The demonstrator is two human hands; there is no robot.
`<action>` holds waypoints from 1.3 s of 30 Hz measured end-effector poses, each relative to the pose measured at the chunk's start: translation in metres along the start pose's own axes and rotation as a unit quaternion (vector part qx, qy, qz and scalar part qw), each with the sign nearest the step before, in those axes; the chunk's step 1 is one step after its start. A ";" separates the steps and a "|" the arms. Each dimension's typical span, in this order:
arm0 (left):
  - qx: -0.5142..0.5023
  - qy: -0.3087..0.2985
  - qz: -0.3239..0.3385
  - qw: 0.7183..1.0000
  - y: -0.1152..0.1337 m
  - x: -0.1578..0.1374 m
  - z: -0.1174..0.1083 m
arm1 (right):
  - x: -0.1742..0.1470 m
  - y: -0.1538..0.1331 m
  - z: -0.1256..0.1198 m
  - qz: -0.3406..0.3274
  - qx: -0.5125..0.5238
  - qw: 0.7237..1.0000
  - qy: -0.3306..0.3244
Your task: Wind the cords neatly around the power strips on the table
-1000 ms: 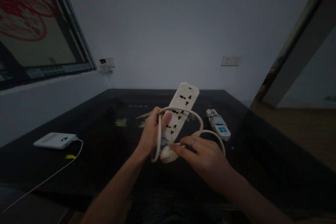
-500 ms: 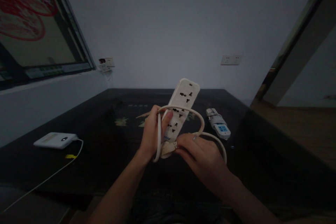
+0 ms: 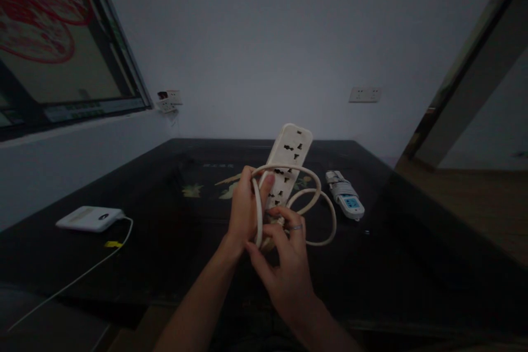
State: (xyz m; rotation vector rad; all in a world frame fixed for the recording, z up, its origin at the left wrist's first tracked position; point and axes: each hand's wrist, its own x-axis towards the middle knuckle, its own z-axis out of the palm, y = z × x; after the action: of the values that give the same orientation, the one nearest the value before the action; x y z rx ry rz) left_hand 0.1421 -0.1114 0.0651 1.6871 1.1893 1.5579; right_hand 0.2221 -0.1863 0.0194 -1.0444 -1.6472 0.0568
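Observation:
My left hand point(image 3: 244, 206) is closed round a white power strip point(image 3: 292, 148), tilted up over the table, with its thumb on the socket face. The strip's thick white cord point(image 3: 317, 190) loops across the front of the strip and round my left hand. My right hand point(image 3: 286, 264), with a ring on one finger, is at the strip's lower end. Its thumb and index finger lie on either side of the cord's near loop. The plug end point(image 3: 269, 243) is mostly hidden behind the right fingers. A second loop of cord hangs to the right.
A dark, glossy table point(image 3: 177, 264) with a flower pattern stands against the wall. On its left lies a white power bank point(image 3: 88, 219) with a thin cable and a yellow tag point(image 3: 113, 244). A smaller power strip point(image 3: 345, 195), wrapped in its cord, lies right. Wall sockets point(image 3: 365, 94) are behind.
My right hand has moved left from the plug to the cord loop beside my left wrist. The right-hand cord loop has shifted inward. My left hand keeps its hold on the strip.

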 end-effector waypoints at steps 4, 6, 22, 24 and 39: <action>-0.019 -0.021 -0.016 0.999 0.000 0.002 -0.003 | 0.003 0.003 -0.010 -0.015 0.035 0.998 -0.044; -0.041 -0.036 -0.027 0.998 -0.001 0.004 -0.004 | 0.005 0.007 -0.017 -0.036 0.033 0.996 -0.080; -0.126 -0.100 -0.086 0.983 -0.008 0.006 -0.012 | 0.010 0.026 -0.050 -0.122 0.073 0.959 -0.244; -0.143 -0.110 -0.093 0.979 -0.008 0.005 -0.012 | 0.008 0.030 -0.049 -0.109 0.066 0.970 -0.206; -0.155 -0.149 -0.155 0.964 -0.013 0.001 -0.011 | 0.003 0.046 -0.041 -0.133 -0.061 0.989 0.004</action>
State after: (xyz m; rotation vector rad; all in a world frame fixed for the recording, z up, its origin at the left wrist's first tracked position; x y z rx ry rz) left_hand 0.1285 -0.1066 0.0560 1.3918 0.9431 1.1794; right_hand 0.2827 -0.1756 0.0125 -0.9055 -1.7873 -0.2278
